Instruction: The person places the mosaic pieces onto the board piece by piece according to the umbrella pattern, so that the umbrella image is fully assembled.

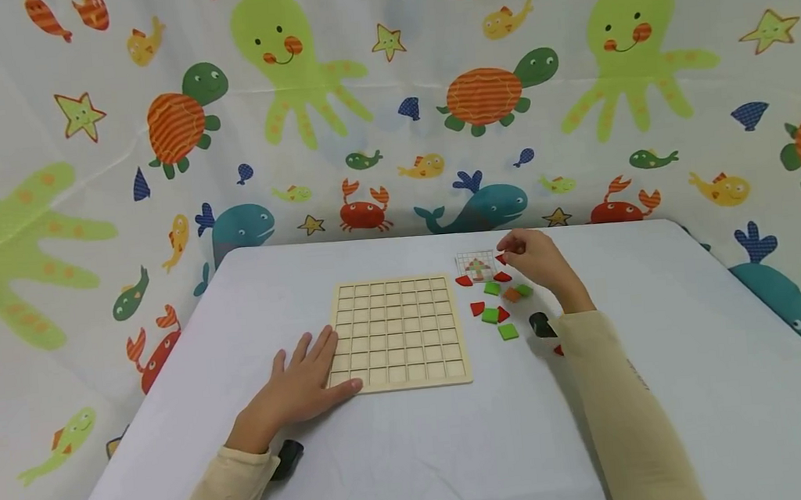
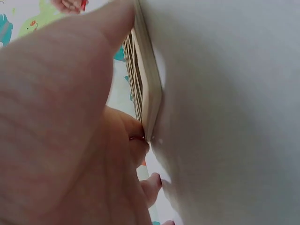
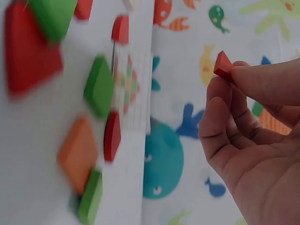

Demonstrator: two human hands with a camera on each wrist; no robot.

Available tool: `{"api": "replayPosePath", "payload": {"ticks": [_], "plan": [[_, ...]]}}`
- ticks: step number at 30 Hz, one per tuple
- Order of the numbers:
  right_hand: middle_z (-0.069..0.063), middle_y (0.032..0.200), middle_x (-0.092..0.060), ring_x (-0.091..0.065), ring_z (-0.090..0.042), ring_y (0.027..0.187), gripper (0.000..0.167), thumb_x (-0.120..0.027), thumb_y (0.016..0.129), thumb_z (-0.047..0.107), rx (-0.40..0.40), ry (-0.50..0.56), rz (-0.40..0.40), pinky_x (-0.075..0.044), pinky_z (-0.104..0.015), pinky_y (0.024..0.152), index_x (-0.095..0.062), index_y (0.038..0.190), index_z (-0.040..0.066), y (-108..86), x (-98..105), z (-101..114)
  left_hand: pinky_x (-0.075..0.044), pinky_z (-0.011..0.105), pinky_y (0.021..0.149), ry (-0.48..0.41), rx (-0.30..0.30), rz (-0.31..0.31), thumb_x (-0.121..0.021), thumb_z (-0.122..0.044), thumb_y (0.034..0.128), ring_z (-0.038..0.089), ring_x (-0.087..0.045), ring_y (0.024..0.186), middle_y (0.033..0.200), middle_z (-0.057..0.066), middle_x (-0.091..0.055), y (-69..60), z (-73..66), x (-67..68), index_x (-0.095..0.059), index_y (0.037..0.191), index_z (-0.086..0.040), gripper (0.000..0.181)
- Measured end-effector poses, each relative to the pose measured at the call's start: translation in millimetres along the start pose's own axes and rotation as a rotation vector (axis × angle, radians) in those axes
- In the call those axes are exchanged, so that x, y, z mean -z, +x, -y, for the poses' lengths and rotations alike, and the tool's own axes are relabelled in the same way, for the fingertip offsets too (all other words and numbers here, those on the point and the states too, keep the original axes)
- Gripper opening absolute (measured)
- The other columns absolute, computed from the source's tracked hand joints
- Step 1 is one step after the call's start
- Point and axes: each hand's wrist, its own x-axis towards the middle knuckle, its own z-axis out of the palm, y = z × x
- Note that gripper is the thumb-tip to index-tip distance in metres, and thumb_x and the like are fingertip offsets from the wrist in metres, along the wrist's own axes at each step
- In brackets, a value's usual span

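Note:
My left hand [image 1: 298, 384] lies with spread fingers against the left edge of a wooden grid board [image 1: 464, 355], its thumb at the near left corner. In the left wrist view the thumb and fingers touch the board's side [image 2: 151, 70]. To the right, my right hand [image 1: 539, 263] is raised above the table and pinches a small red tile [image 3: 223, 65] between thumb and fingertips. Below that hand are a printed pattern card [image 1: 464, 265] with a coloured figure on a grid, a red tile [image 1: 502, 277] and a green tile [image 1: 524, 290].
Several loose tiles lie right of the board, among them an orange tile [image 1: 511, 294], a green square tile [image 1: 508, 332] and a red tile [image 1: 477, 308]. Another red tile [image 1: 558, 350] is partly hidden by the right sleeve. Behind the white table [image 1: 402, 454] hangs a sea-animal curtain [image 1: 380, 165].

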Motion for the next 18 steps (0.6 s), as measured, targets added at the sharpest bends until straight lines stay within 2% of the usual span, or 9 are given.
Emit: {"api": "replayPosePath", "payload": {"ticks": [7,12,18], "plan": [[-0.018,0.114,-0.067,-0.059,-0.032,0.099,0.020,-0.057,0.107,0.001,0.146,-0.009,0.110,-0.055,-0.039,0.085,-0.069,0.123,-0.005,19.9,-42.1,38.2,-0.006,0.079,0.118,0.041,-0.008,0.007,-0.069,-0.068,0.0940,0.053,-0.011,0.159,0.176,0.023,-0.017,1.9,2.4,-0.3,-0.021,0.167,0.006,0.114],[-0.017,0.113,-0.069,-0.060,-0.031,0.100,0.022,-0.056,0.105,-0.001,0.246,-0.034,0.237,-0.054,-0.044,0.092,-0.069,0.122,-0.006,32.6,-73.2,64.7,-0.007,0.079,0.118,0.059,0.004,0.014,-0.071,-0.069,0.0921,0.051,-0.011,0.160,0.177,0.020,-0.016,1.4,3.1,-2.1,-0.021,0.168,0.004,0.117],[-0.015,0.107,-0.070,-0.061,-0.029,0.096,0.018,-0.059,0.102,-0.004,0.325,-0.011,0.355,-0.054,-0.042,0.090,-0.070,0.116,-0.007,44.1,-99.3,78.3,-0.008,0.080,0.118,0.071,0.007,0.011,-0.071,-0.069,0.0922,0.052,-0.011,0.159,0.177,0.020,-0.016,2.2,2.8,-0.7,-0.021,0.169,0.003,0.116]]}}
